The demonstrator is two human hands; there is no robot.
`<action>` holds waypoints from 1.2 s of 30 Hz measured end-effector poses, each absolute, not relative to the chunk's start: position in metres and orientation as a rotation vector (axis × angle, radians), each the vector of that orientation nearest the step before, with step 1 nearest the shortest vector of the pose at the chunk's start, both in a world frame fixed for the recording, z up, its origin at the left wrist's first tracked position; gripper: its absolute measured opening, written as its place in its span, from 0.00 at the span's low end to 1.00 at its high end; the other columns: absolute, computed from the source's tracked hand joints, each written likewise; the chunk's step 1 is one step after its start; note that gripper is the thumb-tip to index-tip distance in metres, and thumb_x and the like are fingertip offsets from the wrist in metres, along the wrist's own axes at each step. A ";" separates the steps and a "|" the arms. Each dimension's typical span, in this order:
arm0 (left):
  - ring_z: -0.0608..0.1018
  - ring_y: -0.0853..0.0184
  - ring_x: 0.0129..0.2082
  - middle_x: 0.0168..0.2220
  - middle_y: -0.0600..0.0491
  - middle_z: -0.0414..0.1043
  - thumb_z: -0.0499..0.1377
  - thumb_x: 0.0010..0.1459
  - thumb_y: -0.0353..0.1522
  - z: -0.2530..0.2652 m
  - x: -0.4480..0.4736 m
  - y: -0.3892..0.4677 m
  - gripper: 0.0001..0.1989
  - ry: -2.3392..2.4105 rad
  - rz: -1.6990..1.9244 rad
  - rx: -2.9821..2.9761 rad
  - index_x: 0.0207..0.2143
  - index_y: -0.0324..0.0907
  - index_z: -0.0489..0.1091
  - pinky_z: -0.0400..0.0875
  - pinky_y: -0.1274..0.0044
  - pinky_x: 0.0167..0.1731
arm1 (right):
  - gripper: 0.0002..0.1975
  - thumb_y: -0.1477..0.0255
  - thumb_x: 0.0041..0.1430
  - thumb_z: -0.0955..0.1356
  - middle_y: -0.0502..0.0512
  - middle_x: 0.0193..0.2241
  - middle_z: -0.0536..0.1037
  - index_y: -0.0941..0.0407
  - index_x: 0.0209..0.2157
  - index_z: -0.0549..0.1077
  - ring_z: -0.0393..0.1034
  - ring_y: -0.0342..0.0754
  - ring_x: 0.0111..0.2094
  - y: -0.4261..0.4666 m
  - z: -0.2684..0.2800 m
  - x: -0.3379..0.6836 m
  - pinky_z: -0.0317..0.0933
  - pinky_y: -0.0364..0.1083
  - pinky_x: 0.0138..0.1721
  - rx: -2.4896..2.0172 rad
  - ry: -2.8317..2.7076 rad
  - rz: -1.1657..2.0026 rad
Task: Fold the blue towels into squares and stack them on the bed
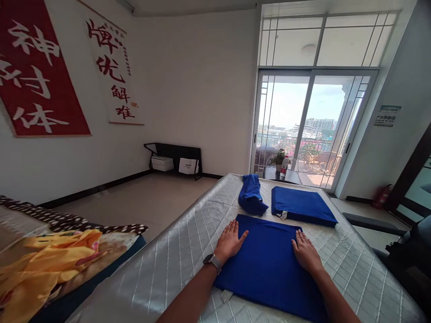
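Observation:
A blue folded cloth (269, 264) lies flat on the silvery quilted mattress (175, 260) in front of me. Along its left edge rests my left hand (231, 241), palm down with the fingers stretched out and the thumb apart; a watch is on that wrist. My right hand (305, 252) lies flat on the right edge, its fingers also extended. A small white tag (226, 296) pokes out at the near left corner. Beyond the cloth sits a neat blue folded stack (303, 204) with a tag at its front, and left of that is a crumpled blue cloth (252, 195).
At the left is another bed with a yellow cloth (43, 260) on it. Past the mattress stand a small table with a plant and a bottle (284, 166), before glass sliding doors. A black low rack (175, 157) is by the wall; dark bags (411, 264) are at the right.

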State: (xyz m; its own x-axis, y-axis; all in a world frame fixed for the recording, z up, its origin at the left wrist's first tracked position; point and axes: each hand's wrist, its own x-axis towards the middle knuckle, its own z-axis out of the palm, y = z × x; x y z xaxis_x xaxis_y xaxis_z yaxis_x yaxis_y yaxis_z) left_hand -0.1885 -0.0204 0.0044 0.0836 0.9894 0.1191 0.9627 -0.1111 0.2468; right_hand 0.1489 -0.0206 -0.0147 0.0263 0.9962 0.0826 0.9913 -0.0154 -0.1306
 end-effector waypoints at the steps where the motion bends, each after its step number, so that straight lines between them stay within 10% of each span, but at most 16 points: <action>1: 0.48 0.56 0.72 0.71 0.36 0.42 0.29 0.66 0.56 0.003 -0.189 -0.020 0.48 2.020 0.397 2.235 0.69 0.24 0.47 0.44 0.65 0.69 | 0.35 0.60 0.69 0.50 0.60 0.71 0.49 0.65 0.70 0.49 0.39 0.51 0.72 -0.019 -0.017 0.151 0.37 0.52 0.70 -2.125 -2.094 0.044; 26: 0.53 0.53 0.70 0.70 0.35 0.50 0.33 0.68 0.53 0.002 -0.189 -0.017 0.44 2.162 0.405 2.297 0.68 0.25 0.51 0.47 0.62 0.68 | 0.33 0.63 0.70 0.49 0.61 0.71 0.48 0.66 0.70 0.49 0.38 0.49 0.72 0.005 -0.007 0.148 0.37 0.52 0.69 -2.151 -2.102 0.010; 36: 0.55 0.59 0.70 0.69 0.43 0.55 0.33 0.71 0.48 0.017 -0.019 -0.008 0.35 1.371 0.534 2.775 0.69 0.38 0.54 0.50 0.64 0.67 | 0.32 0.65 0.69 0.51 0.63 0.71 0.49 0.67 0.70 0.50 0.37 0.51 0.72 0.000 -0.007 0.149 0.38 0.53 0.69 -2.081 -2.120 0.009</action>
